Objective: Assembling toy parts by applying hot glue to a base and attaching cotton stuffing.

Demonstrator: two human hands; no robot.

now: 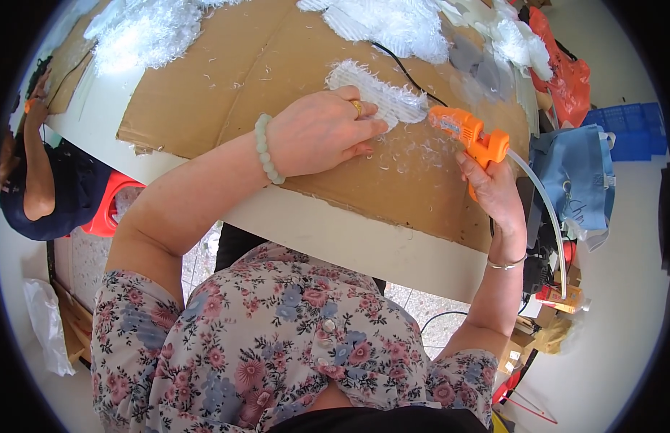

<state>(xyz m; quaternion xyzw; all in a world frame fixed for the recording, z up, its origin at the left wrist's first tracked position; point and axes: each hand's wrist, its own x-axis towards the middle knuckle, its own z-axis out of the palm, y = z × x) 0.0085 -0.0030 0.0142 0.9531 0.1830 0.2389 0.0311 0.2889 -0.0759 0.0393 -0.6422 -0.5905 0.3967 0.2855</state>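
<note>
An orange hot glue gun (465,128) is gripped in my right hand (494,186), its nozzle pointing left at the edge of a white fringed piece (382,94). From the back of the gun a long pale glue stick (548,202) curves down past my wrist. My left hand (317,131), with a ring and a pale bead bracelet, rests at the near left side of the fringed piece. Its fingers are bent over the edge, and what the fingertips pinch, if anything, is hidden. Both lie over a brown cardboard sheet (241,94).
Fluffy white fringed heaps (385,25) lie along the far side, with translucent discs (483,68) near them. A black cord (403,68) crosses the cardboard. A blue bag (573,169) and a red plastic bag (562,68) are at the right. Another person (42,169) sits at the left.
</note>
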